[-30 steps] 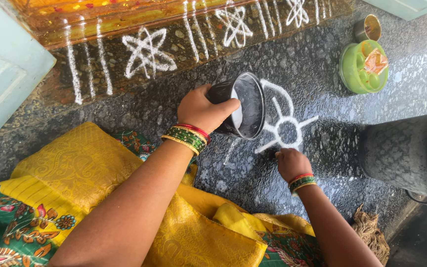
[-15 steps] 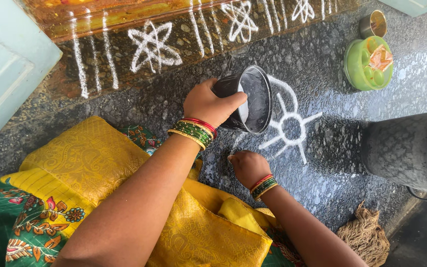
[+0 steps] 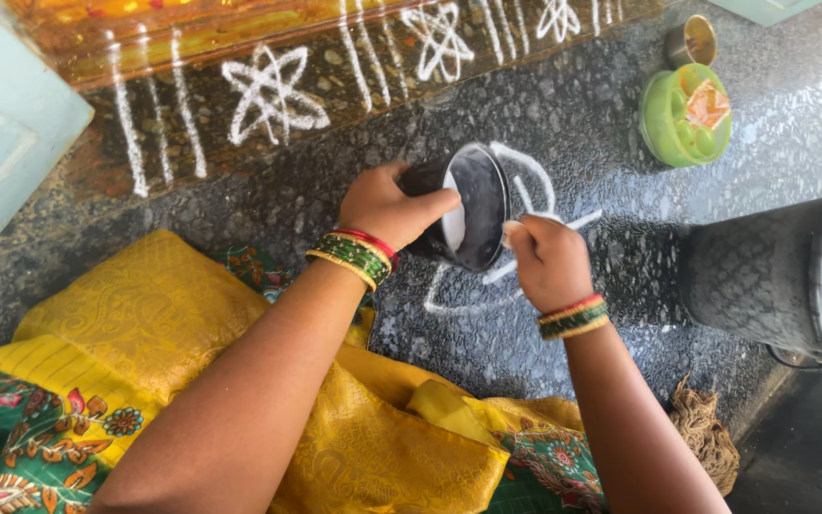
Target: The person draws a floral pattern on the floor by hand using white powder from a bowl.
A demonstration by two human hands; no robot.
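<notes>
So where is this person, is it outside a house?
Probably a house doorstep. White star patterns are drawn on the step, more white lines on the stone floor, and a metal bucket stands nearby.

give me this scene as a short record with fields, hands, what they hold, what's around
left hand: grip around a dark round metal cup, tilted on its side, mouth toward the right hand
right hand: at the cup's rim, fingers pinched together
ground: dark wet stone floor with a white powder design partly drawn under the hands
step: white star and stripe patterns
nearby: green round container, small brass cup, steel bucket
clothing: yellow and green garment, bangles on both wrists
</notes>
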